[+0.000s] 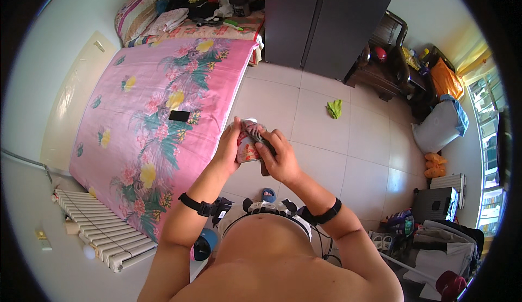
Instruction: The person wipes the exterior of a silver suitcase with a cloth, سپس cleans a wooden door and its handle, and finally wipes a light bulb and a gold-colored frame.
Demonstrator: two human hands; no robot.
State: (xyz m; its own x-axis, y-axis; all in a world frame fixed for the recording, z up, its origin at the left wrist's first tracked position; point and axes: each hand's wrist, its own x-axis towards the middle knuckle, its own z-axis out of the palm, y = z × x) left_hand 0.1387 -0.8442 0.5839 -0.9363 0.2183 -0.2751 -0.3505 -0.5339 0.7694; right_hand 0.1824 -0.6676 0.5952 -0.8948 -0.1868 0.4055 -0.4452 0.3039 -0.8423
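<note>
My left hand (226, 145) grips a container (247, 150) with a red and white printed surface, upright in front of my belly. My right hand (282, 157) holds a crumpled dark patterned cloth (256, 130) against the container's top and right side. A dark end of the cloth hangs below my right fingers. Both hands are close together above the tiled floor, near the bed's edge. The cloth and fingers hide much of the container, so I cannot tell its exact kind.
A bed with a pink floral sheet (134, 77) stands left, with a black phone (179, 116) on it. A green cloth (334, 109) lies on the tiled floor (318, 130). Ahead is a dark wardrobe (326, 16); wooden chairs (377, 71) and bags stand right. A white radiator (104, 226) is at lower left.
</note>
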